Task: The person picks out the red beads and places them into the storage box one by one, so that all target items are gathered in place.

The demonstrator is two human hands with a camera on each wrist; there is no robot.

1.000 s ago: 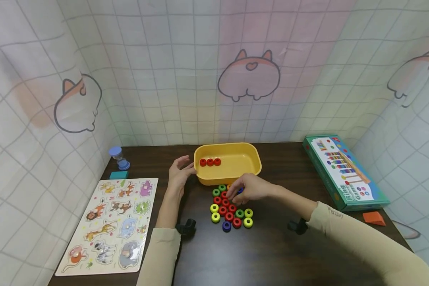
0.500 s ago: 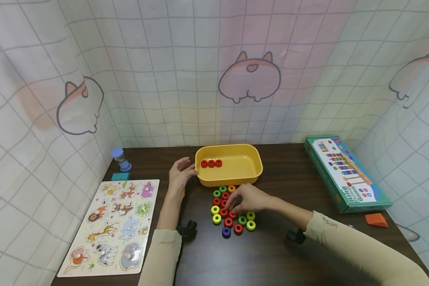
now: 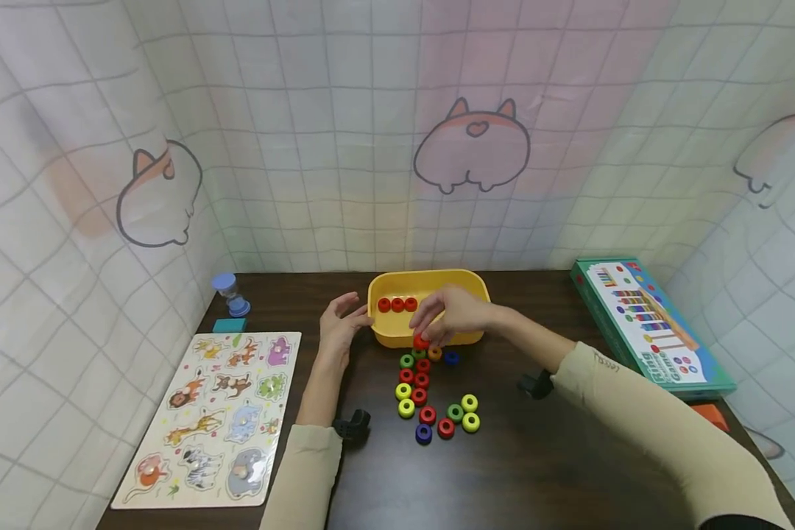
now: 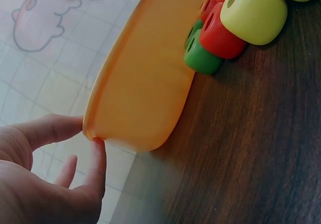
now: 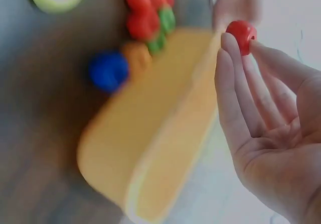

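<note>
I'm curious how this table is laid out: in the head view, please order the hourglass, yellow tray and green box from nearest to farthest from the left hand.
1. Yellow tray: touching the left hand.
2. Hourglass: back left.
3. Green box: far right.

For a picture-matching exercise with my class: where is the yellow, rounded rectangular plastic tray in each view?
Head: the yellow tray sits just below the picture's centre.
Left wrist: upper middle, running off the top edge.
Right wrist: middle, reaching the bottom edge.
Shared landmark: two small, round green beads beside the tray.
</note>
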